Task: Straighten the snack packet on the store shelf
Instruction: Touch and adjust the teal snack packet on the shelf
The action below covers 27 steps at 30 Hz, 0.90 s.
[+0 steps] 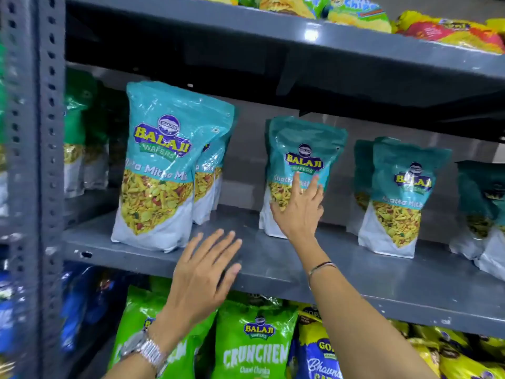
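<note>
Teal and white Balaji snack packets stand on the grey metal shelf (114, 248). My right hand (299, 207) lies flat with fingers spread against the front of the middle teal packet (303, 143), which stands upright, set back from the shelf's front edge. My left hand (203, 274) hovers open, fingers apart, over the front lip of the shelf, just right of the large front-left teal packet (161, 160). That hand holds nothing. A watch sits on my left wrist and a thin bangle on my right.
More teal packets stand to the right (396, 198) and at the far right edge. Green packets (257, 343) and blue and yellow ones fill the shelf below. Yellow and red packets lie on the shelf above. A perforated grey upright (35, 160) bounds the left.
</note>
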Available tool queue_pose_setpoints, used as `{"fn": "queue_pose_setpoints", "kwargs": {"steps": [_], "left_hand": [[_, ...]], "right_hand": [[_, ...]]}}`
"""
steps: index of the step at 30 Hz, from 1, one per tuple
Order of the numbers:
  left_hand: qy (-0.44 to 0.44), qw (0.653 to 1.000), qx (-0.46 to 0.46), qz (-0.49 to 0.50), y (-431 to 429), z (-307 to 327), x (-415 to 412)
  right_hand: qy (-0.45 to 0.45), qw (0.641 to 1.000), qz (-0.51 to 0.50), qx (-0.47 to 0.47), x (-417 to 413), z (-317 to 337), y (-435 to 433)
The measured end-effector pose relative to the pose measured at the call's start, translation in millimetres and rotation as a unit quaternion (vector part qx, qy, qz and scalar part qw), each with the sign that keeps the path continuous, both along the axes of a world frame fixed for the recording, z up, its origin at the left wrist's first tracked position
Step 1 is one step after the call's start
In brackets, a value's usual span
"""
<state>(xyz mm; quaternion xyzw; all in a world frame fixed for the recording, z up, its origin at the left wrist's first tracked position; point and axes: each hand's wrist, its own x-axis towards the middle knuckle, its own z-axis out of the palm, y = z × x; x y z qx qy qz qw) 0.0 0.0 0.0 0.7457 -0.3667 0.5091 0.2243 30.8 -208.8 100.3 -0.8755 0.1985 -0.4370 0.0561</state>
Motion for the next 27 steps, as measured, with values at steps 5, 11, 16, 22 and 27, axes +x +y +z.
{"fn": "queue_pose_setpoints", "kwargs": {"steps": [5,11,16,22,27], "left_hand": [[-0.097,0.995,0.022,-0.001,6,-16,18],[-0.131,0.991,-0.004,0.003,3,-20,25],[-0.147,0.989,-0.008,0.007,1,-21,28],[-0.164,0.986,-0.011,0.010,1,-20,29],[-0.150,0.989,-0.008,0.011,1,-20,27]], "right_hand": [[-0.009,0.999,-0.038,0.028,19,-1,0],[-0.015,0.998,-0.049,0.030,29,-6,-2],[-0.020,0.998,-0.050,0.016,28,-7,-4],[-0.013,0.999,-0.044,0.006,21,-6,-2],[-0.016,0.999,-0.031,-0.002,9,-7,1]]}}
